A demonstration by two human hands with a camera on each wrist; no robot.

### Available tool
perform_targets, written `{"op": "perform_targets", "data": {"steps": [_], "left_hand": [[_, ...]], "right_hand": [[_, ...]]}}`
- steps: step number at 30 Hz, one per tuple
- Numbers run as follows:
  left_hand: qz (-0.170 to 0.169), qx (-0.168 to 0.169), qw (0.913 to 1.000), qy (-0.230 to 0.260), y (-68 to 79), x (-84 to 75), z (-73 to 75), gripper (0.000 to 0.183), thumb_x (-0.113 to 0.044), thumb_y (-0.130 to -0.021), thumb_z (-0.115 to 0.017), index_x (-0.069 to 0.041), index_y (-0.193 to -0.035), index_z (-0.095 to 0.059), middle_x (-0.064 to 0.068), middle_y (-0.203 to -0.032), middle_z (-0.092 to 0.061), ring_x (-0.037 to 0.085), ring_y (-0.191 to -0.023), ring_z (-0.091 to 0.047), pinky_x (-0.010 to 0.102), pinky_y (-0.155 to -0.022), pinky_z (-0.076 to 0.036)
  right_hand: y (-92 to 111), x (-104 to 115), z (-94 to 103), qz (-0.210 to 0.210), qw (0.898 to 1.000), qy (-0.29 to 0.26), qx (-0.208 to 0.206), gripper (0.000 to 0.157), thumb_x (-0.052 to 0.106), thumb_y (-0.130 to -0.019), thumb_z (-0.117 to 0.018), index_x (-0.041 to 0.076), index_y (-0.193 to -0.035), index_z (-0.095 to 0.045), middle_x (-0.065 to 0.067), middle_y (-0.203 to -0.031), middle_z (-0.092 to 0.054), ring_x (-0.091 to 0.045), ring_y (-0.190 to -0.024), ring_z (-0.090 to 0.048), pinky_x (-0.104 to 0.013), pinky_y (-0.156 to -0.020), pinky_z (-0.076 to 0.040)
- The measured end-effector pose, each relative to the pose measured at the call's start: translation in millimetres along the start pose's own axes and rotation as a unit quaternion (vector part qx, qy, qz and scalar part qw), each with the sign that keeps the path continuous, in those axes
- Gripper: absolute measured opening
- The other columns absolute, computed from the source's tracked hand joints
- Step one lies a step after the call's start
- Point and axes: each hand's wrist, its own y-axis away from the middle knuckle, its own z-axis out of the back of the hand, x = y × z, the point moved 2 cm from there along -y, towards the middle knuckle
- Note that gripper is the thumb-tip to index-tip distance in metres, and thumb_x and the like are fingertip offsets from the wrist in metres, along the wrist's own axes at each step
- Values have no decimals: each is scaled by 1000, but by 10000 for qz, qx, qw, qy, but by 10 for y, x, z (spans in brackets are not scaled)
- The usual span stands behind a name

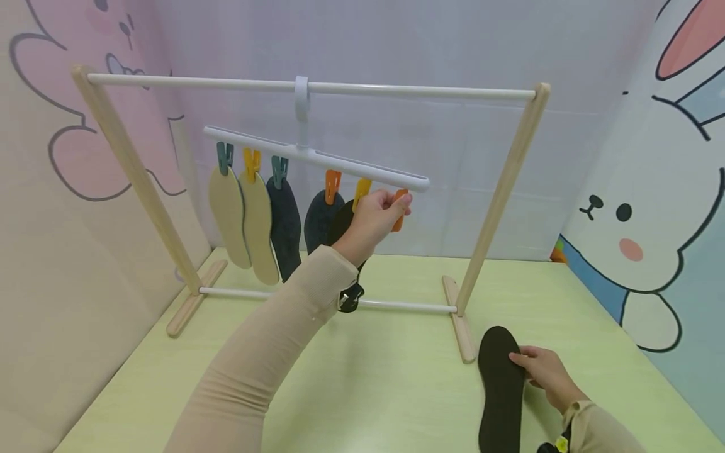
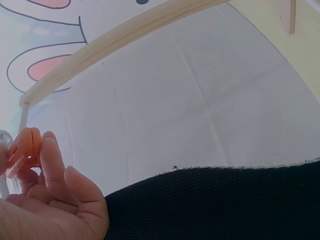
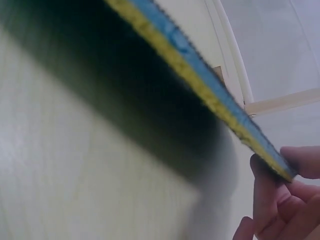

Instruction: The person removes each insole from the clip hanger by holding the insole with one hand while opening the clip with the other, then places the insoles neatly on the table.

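My left hand point(image 1: 369, 221) pinches an orange clothespin point(image 1: 400, 211) at the low right end of a white hanger point(image 1: 362, 168). In the left wrist view the same orange clothespin point(image 2: 31, 147) sits between thumb and fingers. Near the table's right side, my right hand point(image 1: 546, 372) pinches the edge of a black insole point(image 1: 501, 390). The right wrist view shows that insole's layered blue and yellow edge point(image 3: 200, 85) held above the table. Other clothespins hold two beige insoles point(image 1: 226, 217) and several dark insoles point(image 1: 285, 220); my left hand and arm partly hide the rightmost ones.
The hanger tilts down to the right from the top rail point(image 1: 419, 92) of a wood-and-white rack. Its right foot point(image 1: 460, 321) stands close to the held insole. A pale green table point(image 1: 408, 390) lies beneath, with cartoon-printed walls point(image 1: 640, 207) around.
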Motion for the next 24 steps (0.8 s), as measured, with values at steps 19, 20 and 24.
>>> {"op": "perform_targets", "data": {"steps": [19,20,24], "left_hand": [[39,-28,10000,30,-7,28,34,27,-25,-97,-58,1,-98,-61,6,-82,-57,16,-74,-45,30,-70,-39],[37,-31,10000,19,-6,26,36,27,-25,-97,-58,1,-99,-61,6,-83,-58,16,-74,-45,30,-70,-39],[55,-49,10000,-3,-6,26,36,27,-26,-97,-58,1,-99,-61,6,-85,-59,16,-75,-46,28,-69,-39]], "right_hand": [[-4,19,-18,238,9978,497,358,67,-1,-84,-62,-19,-137,-25,-20,-95,-67,-26,-79,-66,-61,-84,-44],[-5,19,-17,253,9977,534,341,67,-1,-84,-62,-19,-137,-25,-22,-97,-65,-27,-80,-65,-60,-83,-45],[-17,32,-11,279,9963,713,402,66,-1,-85,-63,-19,-137,-25,-35,-113,-56,-37,-90,-63,-56,-81,-47]]}}
